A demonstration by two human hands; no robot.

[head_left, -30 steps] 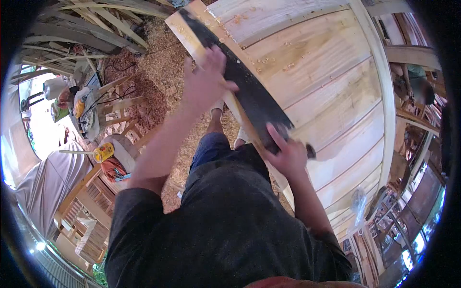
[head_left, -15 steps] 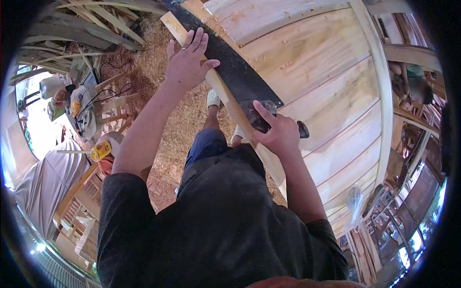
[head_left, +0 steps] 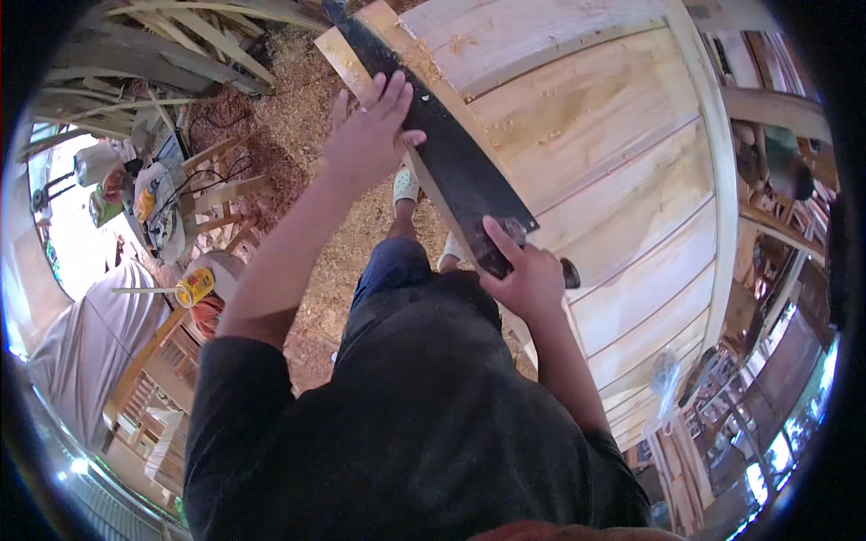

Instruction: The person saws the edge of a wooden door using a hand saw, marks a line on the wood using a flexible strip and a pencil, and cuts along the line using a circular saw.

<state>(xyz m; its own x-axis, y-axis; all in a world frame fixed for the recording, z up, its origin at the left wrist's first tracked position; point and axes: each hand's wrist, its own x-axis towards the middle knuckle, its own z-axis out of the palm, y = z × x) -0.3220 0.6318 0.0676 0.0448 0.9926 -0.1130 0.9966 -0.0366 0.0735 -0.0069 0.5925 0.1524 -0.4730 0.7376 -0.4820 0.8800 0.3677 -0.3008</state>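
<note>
My right hand (head_left: 528,278) grips the long, black-bladed handsaw (head_left: 465,171) along the edge of the pale, planked wooden panel (head_left: 622,180); my left hand (head_left: 365,144) spreads open over the narrow, pale wooden strip (head_left: 341,59)—no completed cut shows; remaining work is unclear.

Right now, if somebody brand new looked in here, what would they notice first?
Probably the big black handsaw slanting across the upper middle, its handle in the right hand and the left hand spread over the pale board along its blade. Next might come the broad plank panel filling the upper right, then the wood shavings on the floor left of the board.
</note>
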